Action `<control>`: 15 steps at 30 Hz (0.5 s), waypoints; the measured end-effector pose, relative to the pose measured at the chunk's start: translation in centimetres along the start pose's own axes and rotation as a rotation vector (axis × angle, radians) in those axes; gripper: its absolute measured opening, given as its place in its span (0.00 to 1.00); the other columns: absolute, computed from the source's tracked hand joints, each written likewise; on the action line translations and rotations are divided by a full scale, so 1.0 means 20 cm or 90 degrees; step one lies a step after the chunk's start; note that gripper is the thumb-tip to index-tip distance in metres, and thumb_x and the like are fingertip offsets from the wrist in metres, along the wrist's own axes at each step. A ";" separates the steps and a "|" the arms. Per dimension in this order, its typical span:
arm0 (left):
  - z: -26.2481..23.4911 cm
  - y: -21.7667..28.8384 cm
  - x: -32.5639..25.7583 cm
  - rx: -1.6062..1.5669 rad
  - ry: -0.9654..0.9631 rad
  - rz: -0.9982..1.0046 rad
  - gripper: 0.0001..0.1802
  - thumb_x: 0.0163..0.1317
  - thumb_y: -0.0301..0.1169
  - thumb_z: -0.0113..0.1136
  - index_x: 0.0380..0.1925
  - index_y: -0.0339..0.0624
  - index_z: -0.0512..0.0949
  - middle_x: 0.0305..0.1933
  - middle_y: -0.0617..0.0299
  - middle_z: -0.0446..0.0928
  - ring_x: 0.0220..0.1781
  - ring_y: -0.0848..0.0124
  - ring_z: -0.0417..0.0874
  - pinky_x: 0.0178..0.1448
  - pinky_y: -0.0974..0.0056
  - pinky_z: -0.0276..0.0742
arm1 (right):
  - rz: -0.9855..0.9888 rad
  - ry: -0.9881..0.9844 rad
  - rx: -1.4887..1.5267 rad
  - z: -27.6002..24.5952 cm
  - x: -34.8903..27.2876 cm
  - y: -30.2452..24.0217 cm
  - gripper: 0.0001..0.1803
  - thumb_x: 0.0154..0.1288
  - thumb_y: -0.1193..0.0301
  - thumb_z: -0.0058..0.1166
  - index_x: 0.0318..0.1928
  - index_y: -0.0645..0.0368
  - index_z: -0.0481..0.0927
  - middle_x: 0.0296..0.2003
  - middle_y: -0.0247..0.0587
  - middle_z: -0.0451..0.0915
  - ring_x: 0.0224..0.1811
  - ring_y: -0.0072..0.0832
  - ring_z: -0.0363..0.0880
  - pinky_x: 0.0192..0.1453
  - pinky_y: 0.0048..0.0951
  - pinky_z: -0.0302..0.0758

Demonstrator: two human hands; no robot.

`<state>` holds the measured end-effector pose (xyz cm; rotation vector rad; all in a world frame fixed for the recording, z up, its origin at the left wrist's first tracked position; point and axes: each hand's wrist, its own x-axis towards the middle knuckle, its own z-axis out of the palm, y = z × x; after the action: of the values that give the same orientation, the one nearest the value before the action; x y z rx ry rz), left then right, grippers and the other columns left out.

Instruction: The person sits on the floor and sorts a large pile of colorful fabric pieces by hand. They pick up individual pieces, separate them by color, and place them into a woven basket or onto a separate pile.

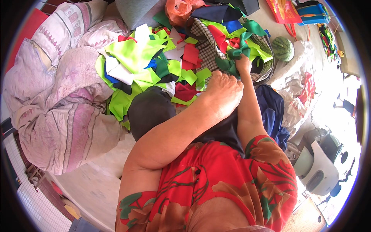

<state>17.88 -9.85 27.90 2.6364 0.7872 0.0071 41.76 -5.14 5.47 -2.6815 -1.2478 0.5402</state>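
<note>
My right hand [243, 65] reaches into a checked cloth bag [201, 33], fingers closed on a dark green fabric scrap [242, 48]. Lime, red and blue scraps lie around it in the bag. My left hand [224, 92] is bent inward beside my right wrist, its fingers curled. What it holds, if anything, is hidden under the fingers. Just left of its fingertips are lime-green scraps [188, 76] and a dark red scrap [186, 92]. A wide heap of lime-green fabric [131, 54], mixed with white, blue and black pieces, spreads farther left.
A bunched patterned quilt [73, 116] fills the left side. Behind the bag sits an orange plastic bag [179, 11]. A watermelon [283, 49] and a white plastic bag [295, 77] are to the right. Nearer on the right stands a white-and-grey appliance [319, 166].
</note>
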 end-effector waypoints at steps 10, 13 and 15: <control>0.00 -0.01 -0.02 0.003 0.001 -0.004 0.17 0.49 0.37 0.63 0.35 0.40 0.74 0.32 0.56 0.77 0.38 0.61 0.80 0.45 0.56 0.70 | -0.143 0.204 0.976 -0.21 -0.05 -0.10 0.19 0.58 0.71 0.61 0.51 0.58 0.75 0.47 0.37 0.75 0.47 0.33 0.75 0.51 0.32 0.73; 0.01 -0.01 -0.01 -0.011 0.006 -0.004 0.16 0.49 0.36 0.63 0.34 0.40 0.74 0.32 0.56 0.77 0.37 0.61 0.80 0.45 0.56 0.70 | -0.070 0.066 1.253 -0.30 -0.08 -0.07 0.20 0.64 0.70 0.55 0.55 0.58 0.71 0.50 0.41 0.75 0.51 0.35 0.75 0.54 0.38 0.75; 0.01 0.00 0.00 -0.015 0.002 -0.001 0.15 0.49 0.36 0.62 0.34 0.40 0.74 0.32 0.56 0.77 0.37 0.61 0.80 0.44 0.57 0.70 | -0.123 0.008 1.309 -0.36 -0.08 -0.03 0.20 0.65 0.67 0.53 0.55 0.60 0.70 0.51 0.42 0.75 0.52 0.37 0.74 0.57 0.42 0.73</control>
<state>17.79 -9.93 27.70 2.6148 0.7859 0.0191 43.20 -5.76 12.74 -0.7815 -0.2773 0.9313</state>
